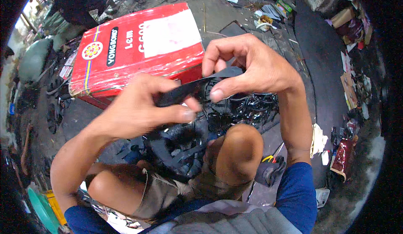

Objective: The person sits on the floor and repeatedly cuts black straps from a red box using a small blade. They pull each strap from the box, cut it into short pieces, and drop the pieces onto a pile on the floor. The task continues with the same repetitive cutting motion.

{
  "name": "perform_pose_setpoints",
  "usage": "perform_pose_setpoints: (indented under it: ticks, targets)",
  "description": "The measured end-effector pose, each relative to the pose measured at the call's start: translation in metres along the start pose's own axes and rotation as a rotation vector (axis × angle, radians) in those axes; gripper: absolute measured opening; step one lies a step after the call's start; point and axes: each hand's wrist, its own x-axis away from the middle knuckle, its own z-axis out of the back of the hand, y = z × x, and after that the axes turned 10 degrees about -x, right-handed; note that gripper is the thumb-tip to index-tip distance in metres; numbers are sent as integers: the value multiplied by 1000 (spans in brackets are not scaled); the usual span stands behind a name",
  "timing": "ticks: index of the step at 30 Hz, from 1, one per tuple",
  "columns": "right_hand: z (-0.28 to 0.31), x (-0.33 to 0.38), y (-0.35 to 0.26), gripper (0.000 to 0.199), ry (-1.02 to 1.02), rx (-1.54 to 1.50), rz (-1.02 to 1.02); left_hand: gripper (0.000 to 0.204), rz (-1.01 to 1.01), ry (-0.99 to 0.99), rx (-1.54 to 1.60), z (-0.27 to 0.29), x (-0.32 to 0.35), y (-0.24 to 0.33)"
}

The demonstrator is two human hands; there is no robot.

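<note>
Above my bent knees, a flat black strip [187, 90] is stretched between my two hands, its material too unclear to name. My left hand [140, 108], slightly blurred, grips the strip's left end between thumb and fingers. At the other end, my right hand [260, 66] pinches it, with the thumb on the near side and the fingers curled behind. Below the hands lies a heap of shiny black pieces [252, 110], partly covered by the right hand and strip. More black straps [178, 148] are piled between my legs.
A large red box [121, 83] with a white patch stands just beyond my hands, to the left. A yellow-handled tool [268, 158] lies by my right knee. A green basin [42, 211] sits at the lower left. Scraps and a maroon packet [343, 160] litter the right side.
</note>
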Motion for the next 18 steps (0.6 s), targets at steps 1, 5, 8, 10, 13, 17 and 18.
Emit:
perform_pose_setpoints:
  ticks: [1,5,8,10,13,17,18]
  targets:
    - [7,-3,3,37,10,-33,-24,22,26,72,18,15,12,4]
    - [29,-14,10,26,2,-228,-135,17,-51,394,-398,83,64,-14]
    - [46,-33,25,25,61,-192,-227,19,-208,558,-965,128,92,-29]
    - [52,-47,31,23,98,-158,-203,23,-167,648,-1283,155,114,-46]
    - [50,-79,36,21,112,-127,-124,28,-217,813,-1608,187,135,-75]
    - [35,-112,44,24,249,410,-14,51,-55,826,-1759,188,97,-89]
    - [29,-118,47,23,304,498,-16,58,-40,855,-1585,175,73,-79]
